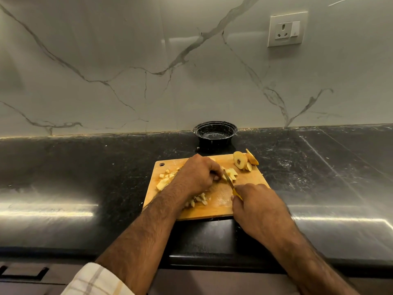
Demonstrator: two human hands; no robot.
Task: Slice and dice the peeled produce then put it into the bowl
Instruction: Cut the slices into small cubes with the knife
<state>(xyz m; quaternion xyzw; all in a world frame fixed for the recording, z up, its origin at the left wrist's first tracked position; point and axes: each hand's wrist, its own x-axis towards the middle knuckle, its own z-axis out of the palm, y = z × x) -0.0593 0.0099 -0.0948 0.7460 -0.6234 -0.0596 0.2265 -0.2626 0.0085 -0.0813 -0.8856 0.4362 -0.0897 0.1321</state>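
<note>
No brand, label or writing can be read anywhere. On the rectangular wooden chopping board [221,206], the left hand [196,174] curls its fingers down onto the pale yellow peeled produce [230,174], pinning it. The right hand [258,206] is wrapped around the yellow handle of a small knife [229,182], whose blade rests against the produce. Diced pieces [200,200] lie beneath the left wrist, others at the board's left edge. Core slices [244,160] sit at the far right corner. The round black plastic bowl [215,133] stands just behind the board on the black stone counter [85,167], under a white wall socket [286,29].
</note>
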